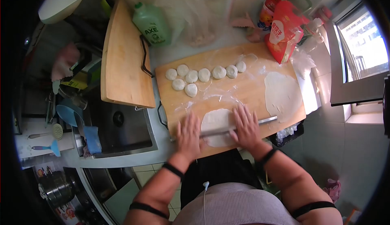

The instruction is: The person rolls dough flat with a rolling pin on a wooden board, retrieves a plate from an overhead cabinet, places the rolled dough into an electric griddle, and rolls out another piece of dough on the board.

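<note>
A metal rolling pin (pixel 267 120) lies across a flattened piece of dough (pixel 217 119) near the front edge of the wooden board (pixel 239 88). My left hand (pixel 189 135) rests on the pin's left part, fingers stretched forward. On its right part lies my right hand (pixel 246 127), fingers also extended and slightly apart. Dough shows between the two hands, on both sides of the pin. A larger thin sheet of dough (pixel 283 95) lies flat at the board's right. Several round dough pieces (pixel 204 75) sit toward the back left, with flour around them.
An upright wooden board (pixel 125 58) stands by the sink (pixel 122 123) at left. Behind the work board are a green AXE bottle (pixel 151 26) and a red flour bag (pixel 282 32). An open window (pixel 363 42) is at right; a strainer ladle (pixel 57 131) lies at far left.
</note>
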